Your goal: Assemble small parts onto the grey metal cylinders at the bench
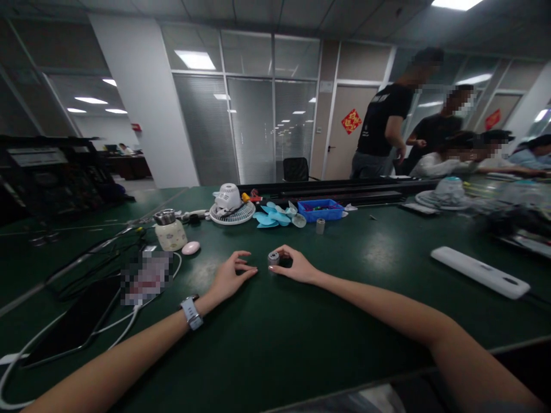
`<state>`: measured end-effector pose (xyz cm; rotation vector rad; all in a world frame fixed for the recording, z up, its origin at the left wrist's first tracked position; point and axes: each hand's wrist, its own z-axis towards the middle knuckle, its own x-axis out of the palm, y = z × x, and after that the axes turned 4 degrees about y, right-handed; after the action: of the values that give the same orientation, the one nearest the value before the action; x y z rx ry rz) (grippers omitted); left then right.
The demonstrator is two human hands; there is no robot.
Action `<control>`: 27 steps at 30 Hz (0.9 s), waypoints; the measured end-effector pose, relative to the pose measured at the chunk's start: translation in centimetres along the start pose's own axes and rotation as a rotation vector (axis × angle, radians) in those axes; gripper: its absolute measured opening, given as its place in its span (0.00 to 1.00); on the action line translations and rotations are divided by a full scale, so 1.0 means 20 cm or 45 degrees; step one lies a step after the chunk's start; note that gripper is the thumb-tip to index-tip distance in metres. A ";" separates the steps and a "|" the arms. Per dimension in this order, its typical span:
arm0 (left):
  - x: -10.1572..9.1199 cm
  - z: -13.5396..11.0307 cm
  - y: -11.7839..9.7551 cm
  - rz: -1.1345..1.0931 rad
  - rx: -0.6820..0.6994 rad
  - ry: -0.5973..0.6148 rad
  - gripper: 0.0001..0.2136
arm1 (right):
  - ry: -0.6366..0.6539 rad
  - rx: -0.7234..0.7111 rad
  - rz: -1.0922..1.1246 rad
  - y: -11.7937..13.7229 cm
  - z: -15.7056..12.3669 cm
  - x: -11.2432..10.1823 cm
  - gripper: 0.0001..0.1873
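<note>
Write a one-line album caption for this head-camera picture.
At a green table, the right hand holds a small metal cylinder while the left hand curves open nearby.

White power strip [480,272], cream jar [171,236]

Cylinder [273,260] between hands [232,274] [300,268], tray [322,215] behind, jar [171,236] left

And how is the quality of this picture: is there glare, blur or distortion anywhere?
In the head view, pale glare spots the green table; wide-angle distortion tilts the white pillar; clutter on the right looks smeared; the right hand and its metal cylinder look fairly clear.
</note>
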<state>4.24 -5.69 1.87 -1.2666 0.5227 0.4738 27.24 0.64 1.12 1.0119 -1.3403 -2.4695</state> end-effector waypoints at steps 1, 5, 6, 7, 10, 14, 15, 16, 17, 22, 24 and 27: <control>0.00 0.00 0.01 0.014 -0.010 0.035 0.23 | -0.004 -0.024 -0.009 0.01 -0.01 0.01 0.23; 0.02 0.01 0.02 0.086 0.047 0.077 0.23 | -0.080 -0.024 -0.071 0.01 -0.02 0.02 0.22; 0.02 0.01 0.01 0.091 0.060 0.072 0.24 | -0.122 0.011 -0.095 -0.01 -0.01 0.00 0.22; 0.02 0.01 0.01 0.091 0.068 0.063 0.24 | -0.176 0.056 -0.125 -0.03 0.00 -0.02 0.23; 0.02 0.01 0.00 0.093 0.060 0.014 0.23 | -0.379 0.217 -0.251 -0.11 0.09 -0.17 0.24; 0.01 0.01 -0.03 0.176 0.008 -0.065 0.19 | -0.619 0.355 -0.521 -0.26 0.22 -0.41 0.22; 0.01 0.01 -0.04 0.203 -0.004 -0.073 0.20 | -0.641 0.379 -0.586 -0.29 0.25 -0.45 0.21; 0.00 0.01 -0.05 0.223 -0.011 -0.074 0.21 | -0.646 0.406 -0.639 -0.32 0.27 -0.48 0.21; 0.00 0.01 -0.05 0.235 -0.013 -0.074 0.21 | -0.639 0.435 -0.680 -0.34 0.29 -0.49 0.21; 0.01 0.02 -0.02 0.236 0.010 -0.123 0.23 | -0.609 0.513 -0.757 -0.42 0.32 -0.48 0.21; 0.01 0.02 -0.01 0.239 0.012 -0.154 0.21 | -0.601 0.537 -0.760 -0.42 0.32 -0.48 0.22; 0.01 0.03 0.01 0.227 0.001 -0.206 0.20 | -0.624 0.541 -0.853 -0.36 0.29 -0.45 0.30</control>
<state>4.30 -5.14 1.64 -1.1743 0.5008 0.7190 31.70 12.71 2.06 1.1242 -2.0086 -3.1533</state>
